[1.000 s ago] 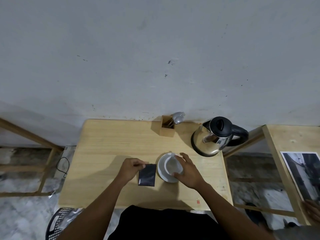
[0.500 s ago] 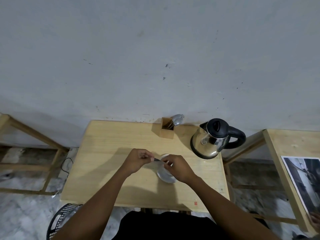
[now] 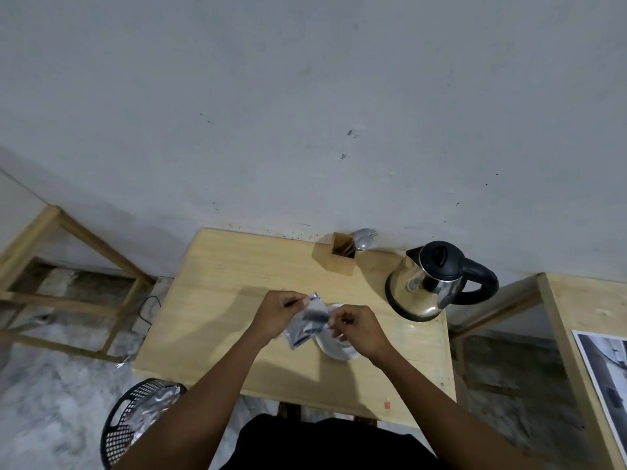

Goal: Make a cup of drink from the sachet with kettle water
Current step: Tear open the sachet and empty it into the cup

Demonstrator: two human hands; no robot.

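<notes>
A dark sachet (image 3: 306, 324) with a silvery top edge hangs between both hands, above the left side of the white cup and saucer (image 3: 337, 351). My left hand (image 3: 277, 311) pinches its upper left corner. My right hand (image 3: 359, 329) pinches its right edge and hides most of the cup. The steel kettle (image 3: 428, 283) with a black lid and handle stands at the back right of the wooden table (image 3: 217, 300).
A wooden holder (image 3: 338, 253) with a spoon and a fork stands at the table's back edge by the wall. A black mesh basket (image 3: 135, 418) with foil sits on the floor at front left. A second wooden table (image 3: 573, 320) with a printed sheet stands on the right.
The sachet lay flat on the table under my left hand; both hands have lifted it over the cup, and it now hangs spread and blurred between them.
</notes>
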